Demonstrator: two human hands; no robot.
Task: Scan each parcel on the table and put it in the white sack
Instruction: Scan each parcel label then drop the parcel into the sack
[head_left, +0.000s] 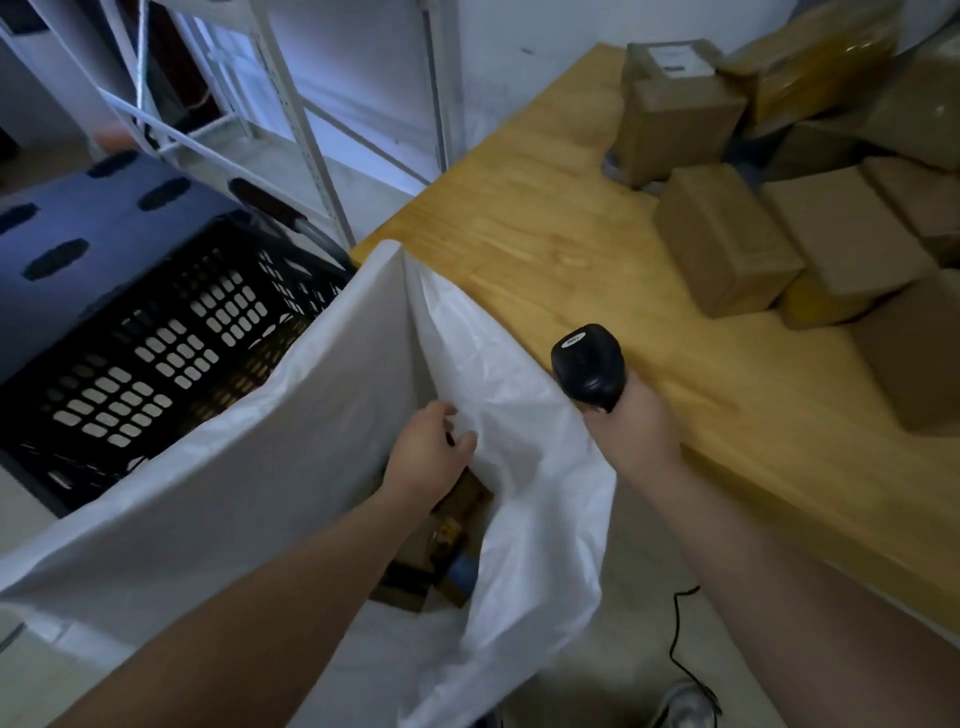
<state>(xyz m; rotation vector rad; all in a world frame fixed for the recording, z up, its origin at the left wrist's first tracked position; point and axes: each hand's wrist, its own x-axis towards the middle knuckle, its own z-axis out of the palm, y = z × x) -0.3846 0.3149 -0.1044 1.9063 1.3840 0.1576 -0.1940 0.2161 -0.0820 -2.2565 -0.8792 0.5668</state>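
At the sack's mouth, the left hand's (426, 457) fingers (457, 441) pinch the thin, crinkled film of the white sack (498, 415), holding it open over boxes already inside; the right hand (631, 426) grips the glossy black scanner (589, 364) — between parcels, I judge; next, reach to two o'clock for a matte cardboard parcel (727, 239) on the grained wooden surface (545, 208).

No text is readable: the scanner (588, 367) mark and parcel label (677, 58) seem too blurred
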